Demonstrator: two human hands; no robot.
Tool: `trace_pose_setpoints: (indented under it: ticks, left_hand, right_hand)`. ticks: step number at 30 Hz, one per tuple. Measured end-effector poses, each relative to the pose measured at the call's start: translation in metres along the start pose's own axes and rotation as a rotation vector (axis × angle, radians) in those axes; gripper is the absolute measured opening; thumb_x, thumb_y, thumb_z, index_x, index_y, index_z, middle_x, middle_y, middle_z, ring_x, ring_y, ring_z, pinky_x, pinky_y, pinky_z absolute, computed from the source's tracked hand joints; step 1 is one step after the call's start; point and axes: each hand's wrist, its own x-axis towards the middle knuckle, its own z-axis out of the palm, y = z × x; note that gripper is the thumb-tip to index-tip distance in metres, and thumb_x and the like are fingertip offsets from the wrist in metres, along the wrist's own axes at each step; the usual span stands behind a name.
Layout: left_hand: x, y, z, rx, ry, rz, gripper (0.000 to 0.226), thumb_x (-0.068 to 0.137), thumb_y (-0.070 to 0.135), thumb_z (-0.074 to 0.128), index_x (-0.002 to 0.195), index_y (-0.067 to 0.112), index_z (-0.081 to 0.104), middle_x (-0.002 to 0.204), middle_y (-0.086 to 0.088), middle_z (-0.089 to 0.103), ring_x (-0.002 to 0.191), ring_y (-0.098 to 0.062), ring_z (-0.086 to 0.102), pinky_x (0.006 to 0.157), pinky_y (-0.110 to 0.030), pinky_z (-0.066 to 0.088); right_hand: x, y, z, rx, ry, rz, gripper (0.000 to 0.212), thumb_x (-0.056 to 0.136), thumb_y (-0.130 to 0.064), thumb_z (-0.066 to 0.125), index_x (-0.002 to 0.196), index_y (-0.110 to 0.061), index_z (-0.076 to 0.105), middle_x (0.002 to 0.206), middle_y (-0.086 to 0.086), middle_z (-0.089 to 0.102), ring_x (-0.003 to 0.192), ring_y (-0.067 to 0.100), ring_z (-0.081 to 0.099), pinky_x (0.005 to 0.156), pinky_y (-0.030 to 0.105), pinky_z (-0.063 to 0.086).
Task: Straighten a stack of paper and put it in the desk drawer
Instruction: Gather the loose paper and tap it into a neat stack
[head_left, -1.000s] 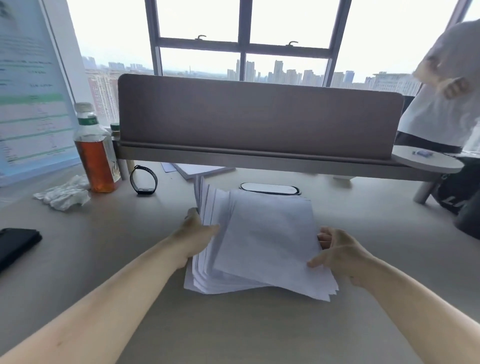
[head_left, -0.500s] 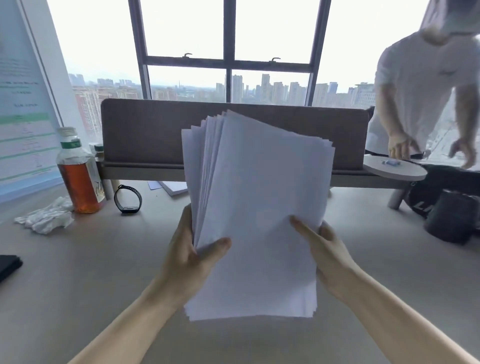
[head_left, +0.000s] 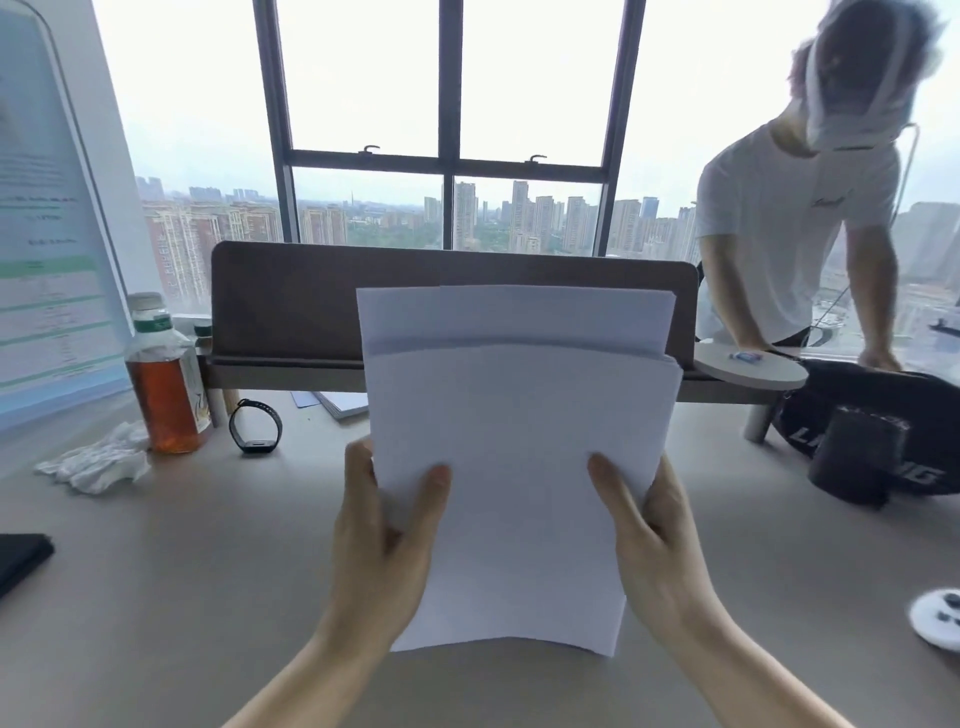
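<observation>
A stack of white paper (head_left: 519, 441) stands upright in front of me, its lower edge at or just above the beige desk (head_left: 182, 571). My left hand (head_left: 384, 540) grips its left side, thumb across the front sheet. My right hand (head_left: 649, 540) grips the right side the same way. The sides look roughly even, but some rear sheets stick up above the front ones at the top. No drawer is in view.
A brown divider panel (head_left: 291, 306) stands behind the paper. A bottle of amber drink (head_left: 163, 384), a crumpled tissue (head_left: 98, 462) and a wristband (head_left: 255, 427) lie at the left. A dark bag (head_left: 872, 441) and another person (head_left: 795, 249) are at the right.
The paper went from a fanned pile lying on the desk to being lifted upright in both hands. Since half a second ago it has dropped lower and its sides have become more even.
</observation>
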Motion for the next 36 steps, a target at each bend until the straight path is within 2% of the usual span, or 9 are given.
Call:
trace_pose_setpoints:
  ticks: [8,12,15,18,25,28,31,33,36]
  left_hand:
    - [0.009,0.008,-0.020,0.116,-0.184,-0.094,0.054,0.082,0.051,0.069,0.132,0.033,0.055,0.125,0.014,0.074,0.114,-0.007,0.071,0.100,-0.054,0.055]
    - [0.042,0.062,-0.026,0.427,-0.012,0.346,0.102,0.085,0.044,0.075,0.163,0.018,0.014,0.168,0.001,0.025,0.156,-0.014,0.026,0.125,-0.046,0.028]
    - [0.061,0.119,-0.007,0.907,-0.240,0.779,0.085,0.093,0.038,0.065,0.163,0.017,0.021,0.170,-0.001,0.026,0.159,-0.020,0.019,0.129,-0.041,0.015]
    - [0.059,0.135,0.015,1.082,-0.490,0.790,0.066,0.095,0.036,0.057,0.156,0.023,0.036,0.154,0.004,0.051,0.144,-0.018,0.046,0.121,-0.032,0.030]
    - [0.056,0.126,0.005,1.035,-0.295,0.894,0.049,0.096,0.031,0.058,0.143,0.020,0.053,0.155,0.003,0.052,0.149,-0.015,0.041,0.128,-0.042,0.019]
    - [0.048,0.090,-0.029,0.577,-0.030,0.509,0.075,0.088,0.041,0.070,0.154,0.022,0.040,0.163,0.006,0.038,0.153,-0.012,0.031,0.125,-0.031,0.022]
    - [0.027,0.038,-0.031,-0.239,-0.181,-0.193,0.068,0.085,0.042,0.075,0.146,0.028,0.048,0.152,0.004,0.056,0.144,-0.024,0.050,0.118,-0.042,0.038]
    - [0.013,0.013,-0.016,-0.284,-0.211,-0.280,0.028,0.098,0.009,0.058,0.124,0.019,0.064,0.123,-0.004,0.076,0.126,-0.041,0.063,0.102,-0.048,0.052]
    - [0.012,0.005,-0.008,-0.182,-0.168,-0.238,0.034,0.101,-0.004,0.047,0.110,0.020,0.069,0.113,-0.006,0.079,0.120,-0.038,0.067,0.103,-0.055,0.050]
  right_hand:
    - [-0.008,0.003,-0.007,-0.008,-0.034,0.140,0.025,0.076,-0.032,0.075,0.093,-0.015,0.082,0.093,0.010,0.084,0.092,0.033,0.080,0.079,0.051,0.061]
    - [-0.005,-0.004,-0.004,0.000,-0.008,0.103,0.018,0.081,-0.018,0.080,0.098,-0.013,0.080,0.096,0.009,0.083,0.092,0.030,0.080,0.080,0.050,0.063]
    - [-0.003,-0.007,-0.002,0.012,0.002,0.115,0.017,0.080,-0.013,0.080,0.098,-0.010,0.079,0.093,0.007,0.084,0.089,0.029,0.081,0.074,0.040,0.064]
    - [-0.004,-0.007,-0.001,0.033,0.019,0.122,0.015,0.082,-0.011,0.079,0.096,-0.008,0.079,0.091,0.010,0.083,0.088,0.034,0.080,0.069,0.039,0.063]
    - [-0.006,-0.005,-0.008,0.021,0.006,0.160,0.010,0.092,-0.008,0.070,0.098,-0.008,0.077,0.095,0.018,0.080,0.094,0.043,0.075,0.074,0.044,0.060]
    - [-0.006,-0.003,-0.011,0.020,-0.015,0.148,0.019,0.097,-0.007,0.061,0.108,-0.012,0.075,0.105,0.012,0.081,0.104,0.037,0.075,0.093,0.057,0.056]
    - [-0.010,0.003,-0.006,0.023,-0.002,0.130,0.029,0.102,-0.003,0.050,0.120,-0.017,0.068,0.115,0.004,0.079,0.114,0.026,0.072,0.104,0.055,0.051]
    - [-0.012,0.006,0.000,-0.003,0.020,0.119,0.028,0.103,-0.005,0.049,0.117,-0.024,0.064,0.114,-0.003,0.079,0.112,0.018,0.072,0.105,0.054,0.050]
    - [-0.009,0.001,0.004,-0.071,0.035,0.074,0.019,0.104,-0.010,0.049,0.109,-0.026,0.058,0.108,-0.011,0.079,0.103,0.010,0.075,0.099,0.052,0.055]
